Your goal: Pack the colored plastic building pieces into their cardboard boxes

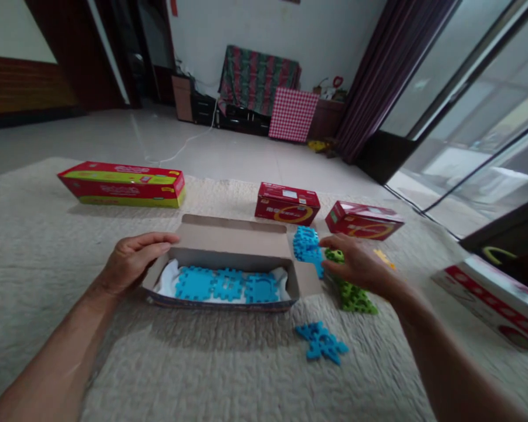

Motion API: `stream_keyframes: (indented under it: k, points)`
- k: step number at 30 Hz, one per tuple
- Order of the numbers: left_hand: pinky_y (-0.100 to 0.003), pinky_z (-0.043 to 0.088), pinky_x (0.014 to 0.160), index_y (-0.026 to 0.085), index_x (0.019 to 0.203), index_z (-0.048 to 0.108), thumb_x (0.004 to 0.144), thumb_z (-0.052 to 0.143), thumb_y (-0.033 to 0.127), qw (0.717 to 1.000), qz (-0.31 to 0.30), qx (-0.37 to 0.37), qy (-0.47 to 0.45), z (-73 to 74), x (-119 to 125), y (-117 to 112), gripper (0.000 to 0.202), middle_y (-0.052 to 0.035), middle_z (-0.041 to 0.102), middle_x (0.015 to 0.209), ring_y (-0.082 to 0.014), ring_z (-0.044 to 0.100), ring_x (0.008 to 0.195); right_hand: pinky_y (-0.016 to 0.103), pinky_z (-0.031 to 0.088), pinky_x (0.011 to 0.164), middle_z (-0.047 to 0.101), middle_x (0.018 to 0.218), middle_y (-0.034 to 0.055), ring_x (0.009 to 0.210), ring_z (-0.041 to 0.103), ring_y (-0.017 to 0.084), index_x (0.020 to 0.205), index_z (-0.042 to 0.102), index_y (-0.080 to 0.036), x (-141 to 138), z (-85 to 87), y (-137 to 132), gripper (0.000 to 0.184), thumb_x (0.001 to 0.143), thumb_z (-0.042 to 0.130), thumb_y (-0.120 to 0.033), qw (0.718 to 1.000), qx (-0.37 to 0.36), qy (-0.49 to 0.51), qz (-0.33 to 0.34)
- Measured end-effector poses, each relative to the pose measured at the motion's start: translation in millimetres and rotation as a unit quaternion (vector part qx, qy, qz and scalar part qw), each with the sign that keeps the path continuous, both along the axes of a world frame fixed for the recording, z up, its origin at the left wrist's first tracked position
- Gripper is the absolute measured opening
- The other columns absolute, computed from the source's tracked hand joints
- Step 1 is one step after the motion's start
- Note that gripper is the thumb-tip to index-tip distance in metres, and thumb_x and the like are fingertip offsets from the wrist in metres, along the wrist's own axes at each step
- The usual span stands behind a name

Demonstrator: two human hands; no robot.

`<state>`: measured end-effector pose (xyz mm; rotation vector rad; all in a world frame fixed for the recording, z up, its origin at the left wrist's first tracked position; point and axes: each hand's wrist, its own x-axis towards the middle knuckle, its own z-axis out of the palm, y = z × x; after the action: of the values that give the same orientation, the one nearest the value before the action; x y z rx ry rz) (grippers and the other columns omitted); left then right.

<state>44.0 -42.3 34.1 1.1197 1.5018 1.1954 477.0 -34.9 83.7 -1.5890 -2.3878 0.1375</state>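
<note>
An open cardboard box lies on the quilted cover, its lid tilted back. Inside, blue notched puzzle blocks rest in a row on white lining. My left hand grips the box at its left back corner, thumb and forefinger close together. My right hand reaches beside a stack of blue interlocking pieces, thumb and forefinger apart, tips at the stack's right edge. Green interlocking pieces lie partly under that hand. In front of the box's right end is a loose blue piece.
A long red and yellow box stands at the back left. Two red boxes sit behind the pieces. A yellow piece lies right of my right hand, and a white and red box is at the right.
</note>
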Motion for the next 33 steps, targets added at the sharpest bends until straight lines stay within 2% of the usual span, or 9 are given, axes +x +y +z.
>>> stream_keyframes:
  k: [3,6,14,21,24,27,30,33]
  points:
    - [-0.022,0.042,0.046,0.020,0.089,0.075,0.060,0.075,0.031,1.000,0.015,-0.012,-0.005,2.7,2.8,-1.4,0.031,0.0034,0.069,0.060,-0.0128,0.055,0.049,0.041,0.048,0.091,0.062,0.118,0.0139,0.105,0.061,0.026,0.117,0.062,-0.017,-6.5,-12.7,-13.1,0.039,0.079,0.064,-0.024,0.998,-0.004,-0.058,0.013]
    - [-0.022,0.041,0.045,0.022,0.085,0.075,0.058,0.076,0.032,0.999,0.035,-0.015,-0.010,6.4,7.0,-3.1,0.029,0.0036,0.069,0.060,-0.0132,0.055,0.048,0.044,0.047,0.089,0.058,0.120,0.0157,0.107,0.057,0.029,0.123,0.058,-0.017,-14.8,-19.9,-22.1,0.045,0.080,0.065,-0.026,0.996,0.001,-0.092,0.010]
    - [-0.022,0.041,0.044,0.021,0.085,0.075,0.058,0.076,0.031,0.999,0.040,-0.022,-0.011,9.1,9.4,-4.1,0.029,0.0039,0.069,0.058,-0.0126,0.054,0.046,0.042,0.042,0.084,0.057,0.112,0.0131,0.102,0.054,0.028,0.111,0.060,-0.019,-16.8,-27.8,-28.1,0.032,0.081,0.064,-0.030,0.994,0.009,-0.107,0.012]
    - [-0.020,0.041,0.042,0.019,0.089,0.075,0.060,0.076,0.033,0.999,0.035,-0.010,0.007,3.0,3.0,-1.6,0.032,0.0029,0.068,0.060,-0.0118,0.053,0.046,0.042,0.043,0.086,0.057,0.114,0.0139,0.104,0.055,0.029,0.113,0.058,-0.018,-17.5,-28.8,-27.7,0.035,0.081,0.064,-0.031,0.995,0.015,-0.098,0.002]
    - [-0.019,0.040,0.041,0.020,0.092,0.075,0.061,0.076,0.036,0.999,0.032,-0.006,0.011,-1.0,0.3,-0.2,0.035,0.0033,0.067,0.058,-0.0113,0.052,0.045,0.040,0.045,0.087,0.058,0.114,0.0134,0.103,0.057,0.026,0.112,0.058,-0.017,-11.6,-26.0,-16.4,0.032,0.083,0.060,-0.028,0.997,0.023,-0.067,0.008]
    - [-0.020,0.040,0.041,0.021,0.090,0.076,0.058,0.077,0.036,0.999,0.029,-0.007,0.014,-3.0,-0.9,1.3,0.035,0.0029,0.068,0.059,-0.0118,0.053,0.046,0.035,0.046,0.085,0.061,0.110,0.0127,0.095,0.061,0.023,0.109,0.062,-0.016,-10.0,-19.3,7.6,0.027,0.084,0.057,-0.025,0.998,0.024,-0.045,-0.023]
    - [-0.020,0.041,0.043,0.021,0.086,0.077,0.055,0.079,0.035,0.999,0.037,-0.003,0.016,-1.9,0.1,1.4,0.034,0.0021,0.070,0.060,-0.0130,0.055,0.048,0.032,0.047,0.081,0.066,0.105,0.0122,0.090,0.064,0.022,0.107,0.065,-0.015,-17.7,-13.9,39.0,0.026,0.085,0.056,-0.026,0.995,0.000,-0.026,-0.099]
    - [-0.021,0.041,0.042,0.023,0.084,0.078,0.054,0.079,0.035,0.999,0.047,-0.002,0.009,0.7,2.4,0.1,0.032,0.0024,0.070,0.060,-0.0137,0.054,0.047,0.032,0.048,0.080,0.070,0.103,0.0138,0.096,0.065,0.026,0.104,0.067,-0.014,-31.0,-13.7,67.3,0.034,0.084,0.057,-0.040,0.980,-0.031,-0.022,-0.197]
